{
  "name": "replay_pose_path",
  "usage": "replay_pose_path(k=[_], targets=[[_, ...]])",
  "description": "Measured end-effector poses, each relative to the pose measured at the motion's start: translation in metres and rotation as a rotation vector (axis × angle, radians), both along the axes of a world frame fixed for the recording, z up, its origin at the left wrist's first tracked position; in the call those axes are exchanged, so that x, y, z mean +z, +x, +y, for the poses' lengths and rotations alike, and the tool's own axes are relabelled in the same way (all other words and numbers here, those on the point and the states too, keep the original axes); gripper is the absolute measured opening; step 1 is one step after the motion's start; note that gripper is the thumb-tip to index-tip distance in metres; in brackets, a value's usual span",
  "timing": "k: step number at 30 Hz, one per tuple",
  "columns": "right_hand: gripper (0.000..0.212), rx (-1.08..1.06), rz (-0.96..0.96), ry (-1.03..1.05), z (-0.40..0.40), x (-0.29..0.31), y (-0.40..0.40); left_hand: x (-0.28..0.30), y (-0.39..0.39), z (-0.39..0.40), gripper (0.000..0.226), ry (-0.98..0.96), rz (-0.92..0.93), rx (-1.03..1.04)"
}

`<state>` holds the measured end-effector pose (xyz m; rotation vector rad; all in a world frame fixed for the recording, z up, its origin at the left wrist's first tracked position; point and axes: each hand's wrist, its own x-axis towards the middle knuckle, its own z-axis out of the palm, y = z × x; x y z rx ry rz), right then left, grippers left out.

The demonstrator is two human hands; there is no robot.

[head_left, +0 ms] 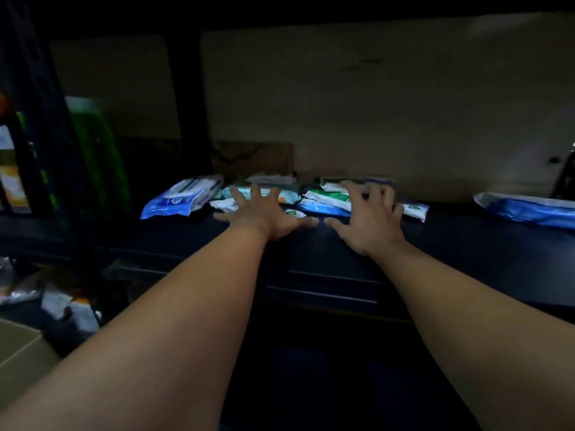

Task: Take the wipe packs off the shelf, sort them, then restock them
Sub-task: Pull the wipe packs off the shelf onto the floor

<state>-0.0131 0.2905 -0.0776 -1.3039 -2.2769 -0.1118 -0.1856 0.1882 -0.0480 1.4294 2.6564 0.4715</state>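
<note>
Wipe packs (pixel 323 199) lie in a loose cluster at the far middle of the dark shelf (pixel 466 244), against the back wall. The left hand (pixel 267 219) spreads its fingers flat over the cluster's near left edge, gripping nothing. The right hand (pixel 370 219) arches onto the right packs, fingers bent but not closed. A blue-and-white pack (pixel 180 199) sits left; another blue pack (pixel 529 209) lies well apart, far right, with bare shelf between.

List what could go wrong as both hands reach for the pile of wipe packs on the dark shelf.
1. The packs in the pile overlap loosely; scooping them with the spread left hand and right hand could push some off the shelf.
2. The blue pack overhangs the front edge and might fall if bumped.
3. The light is dim, so sorting by label may go wrong.
</note>
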Motion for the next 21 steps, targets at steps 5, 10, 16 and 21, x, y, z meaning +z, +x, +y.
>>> replay_pose_path(k=[5, 10, 16, 21], targets=[[0.087, -0.08, -0.029, 0.023, 0.037, 0.001, -0.013, -0.015, -0.011, 0.026, 0.12, -0.054, -0.042, 0.066], [0.097, -0.059, -0.082, -0.033, 0.063, 0.005, -0.018, -0.02, -0.022, 0.037, 0.103, 0.024, 0.031, 0.087], [0.076, -0.003, -0.049, -0.007, 0.062, 0.006, -0.018, -0.025, -0.014, 0.033, 0.081, 0.279, 0.135, 0.136], [0.057, 0.177, 0.089, -0.076, 0.061, 0.005, -0.018, -0.021, -0.007, 0.024, 0.063, 0.516, 0.157, 0.141]])
